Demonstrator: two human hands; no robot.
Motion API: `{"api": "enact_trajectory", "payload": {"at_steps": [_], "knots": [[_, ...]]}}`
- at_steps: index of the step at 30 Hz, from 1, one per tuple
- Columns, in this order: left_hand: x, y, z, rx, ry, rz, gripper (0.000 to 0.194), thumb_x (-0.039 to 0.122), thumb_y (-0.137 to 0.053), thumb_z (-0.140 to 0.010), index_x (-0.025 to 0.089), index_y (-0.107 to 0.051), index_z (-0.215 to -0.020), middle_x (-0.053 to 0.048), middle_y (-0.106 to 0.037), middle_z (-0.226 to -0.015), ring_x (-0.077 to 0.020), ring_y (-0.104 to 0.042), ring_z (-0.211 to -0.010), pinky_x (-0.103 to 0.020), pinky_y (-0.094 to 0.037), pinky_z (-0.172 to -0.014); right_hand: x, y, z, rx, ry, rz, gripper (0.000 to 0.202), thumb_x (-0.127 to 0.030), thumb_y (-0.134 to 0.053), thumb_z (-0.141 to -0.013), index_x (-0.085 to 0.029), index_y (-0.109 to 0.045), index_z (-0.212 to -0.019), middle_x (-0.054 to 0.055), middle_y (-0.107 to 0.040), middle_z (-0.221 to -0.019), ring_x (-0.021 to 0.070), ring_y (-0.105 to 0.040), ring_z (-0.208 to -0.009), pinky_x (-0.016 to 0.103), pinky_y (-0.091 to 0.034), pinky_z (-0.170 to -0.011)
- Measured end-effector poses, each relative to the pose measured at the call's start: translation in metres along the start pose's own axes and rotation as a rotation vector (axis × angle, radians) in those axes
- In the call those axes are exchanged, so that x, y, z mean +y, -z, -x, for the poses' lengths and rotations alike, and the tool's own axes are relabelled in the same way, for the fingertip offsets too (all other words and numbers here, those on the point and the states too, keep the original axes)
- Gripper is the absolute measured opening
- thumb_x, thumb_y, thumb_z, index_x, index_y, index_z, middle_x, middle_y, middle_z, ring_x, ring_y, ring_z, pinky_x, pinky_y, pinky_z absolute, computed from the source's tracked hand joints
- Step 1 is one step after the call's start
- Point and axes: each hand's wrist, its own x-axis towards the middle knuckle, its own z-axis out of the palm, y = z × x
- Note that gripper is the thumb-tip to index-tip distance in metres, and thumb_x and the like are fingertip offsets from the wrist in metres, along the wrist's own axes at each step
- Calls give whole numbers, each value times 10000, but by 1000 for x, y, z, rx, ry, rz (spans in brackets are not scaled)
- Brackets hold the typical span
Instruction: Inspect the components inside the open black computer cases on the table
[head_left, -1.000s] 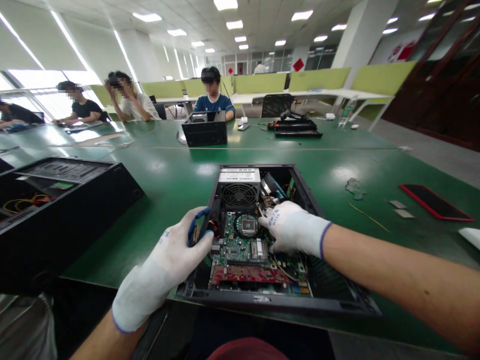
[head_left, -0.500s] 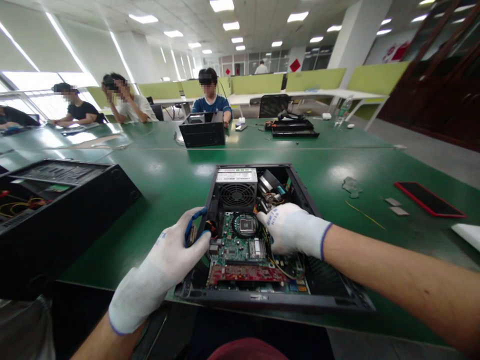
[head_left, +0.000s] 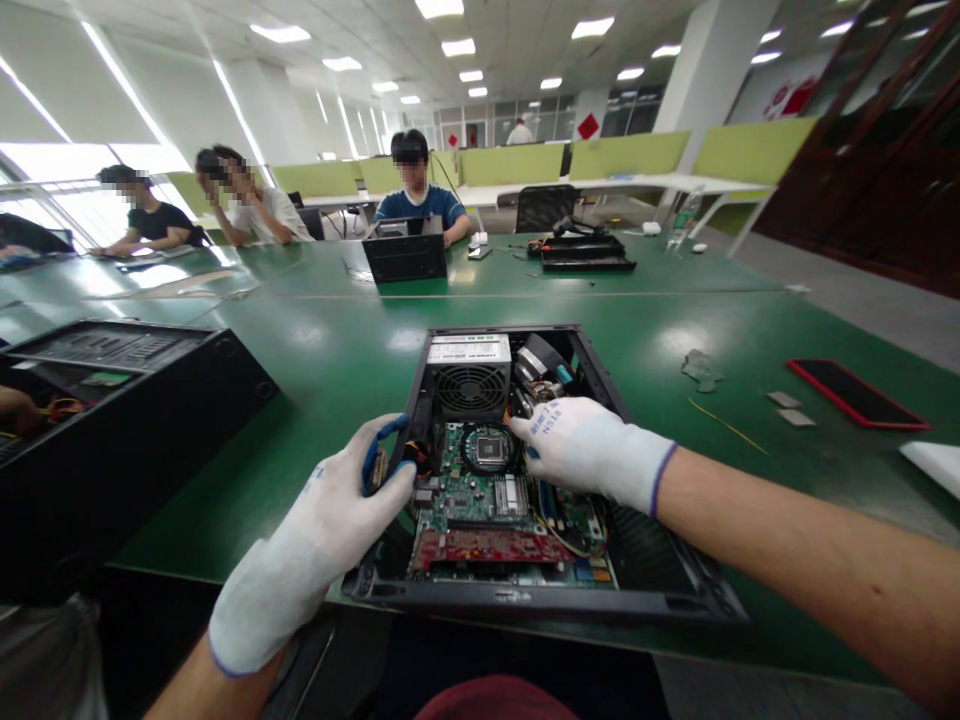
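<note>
An open black computer case lies on the green table in front of me. Its left wall is held by my left hand, white-gloved, thumb inside and fingers outside. My right hand, in a matching glove, reaches into the case over the right part of the motherboard. Its fingers are curled down by some thin cables; what lies under the fingertips is hidden. Left of those fingers, the CPU socket shows without a cooler. The power supply sits at the far end, and a red expansion card at the near end.
Another open black case stands at left, with part of a person's hand inside. A red-edged phone-like slab, small grey pads and a yellow strip lie at right. Across the table, a person sits behind a black case.
My right hand has lifted slightly and shifted toward the far end, uncovering the memory slots. My left hand keeps its hold. The case across the table has tilted, and a hand appears in the left case.
</note>
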Motion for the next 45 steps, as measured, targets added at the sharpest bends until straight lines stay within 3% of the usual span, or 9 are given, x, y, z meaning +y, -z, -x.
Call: {"api": "enact_trajectory", "payload": {"at_steps": [7,16,20,23,28,33,38,41,45], "knots": [[2,-1,0,16,7,-7,520,496,-589,-855,283,-550,-1328,-9,-718,-1182,-250,-680,-1078,-367,-521,-958,9,-13,-8,-104,23,-33,683,-598,-635,-833,-206,-577,-1389,170,-721,-1145,327,-692,-1042,386,-525,-786],[4,1,0,6,-3,-18,500,485,-579,-868,268,-549,-1318,-20,-729,-1172,-245,-689,-1079,-362,-531,-953,11,-6,-3,-51,32,-86,685,-574,-647,-777,-197,-618,-1348,166,-723,-1104,341,-695,-1001,409,-521,-792],[7,5,-1,18,-51,-117,481,484,-552,-885,254,-536,-1308,-32,-743,-1065,-253,-716,-987,-357,-558,-854,23,2,11,111,84,-356,555,-582,-586,-857,-174,-694,-1218,141,-721,-1118,272,-675,-1023,340,-489,-861],[15,7,-3,67,-97,-239,391,426,-544,-891,238,-526,-1234,-31,-721,-975,-247,-713,-905,-348,-555,-799,33,3,21,286,95,-627,476,-569,-521,-924,-190,-716,-1137,72,-741,-1012,197,-670,-887,286,-474,-785],[49,7,-10,21,-223,-394,217,313,-462,-921,223,-538,-1103,-73,-679,-1001,-249,-683,-918,-389,-539,-880,39,-1,25,462,49,-858,429,-568,-507,-936,-200,-727,-961,-6,-721,-832,149,-619,-744,260,-419,-664],[82,-20,-40,-280,-345,-578,292,307,-487,-910,185,-577,-1160,-138,-646,-1156,-286,-658,-1076,-411,-514,-979,43,0,21,469,76,-887,392,-532,-534,-929,-191,-726,-959,0,-722,-867,149,-618,-777,252,-415,-696],[82,-67,-97,-566,-324,-776,466,460,-610,-830,219,-616,-1230,-153,-644,-1217,-336,-679,-1066,-444,-551,-915,49,3,20,435,97,-826,389,-512,-536,-930,-173,-727,-918,24,-712,-847,150,-595,-756,256,-401,-676],[77,-88,-121,-639,-272,-839,531,407,-729,-726,194,-653,-1207,-171,-678,-1199,-350,-694,-1041,-428,-568,-882,51,1,20,446,101,-815,401,-523,-534,-932,-172,-726,-908,25,-704,-825,147,-583,-738,257,-392,-663],[72,-103,-126,-671,-257,-850,579,348,-778,-671,213,-658,-1221,-119,-718,-1169,-306,-683,-1092,-359,-547,-942,53,-3,20,480,123,-833,444,-561,-517,-938,-169,-717,-879,24,-694,-804,144,-575,-719,259,-385,-653]]}}
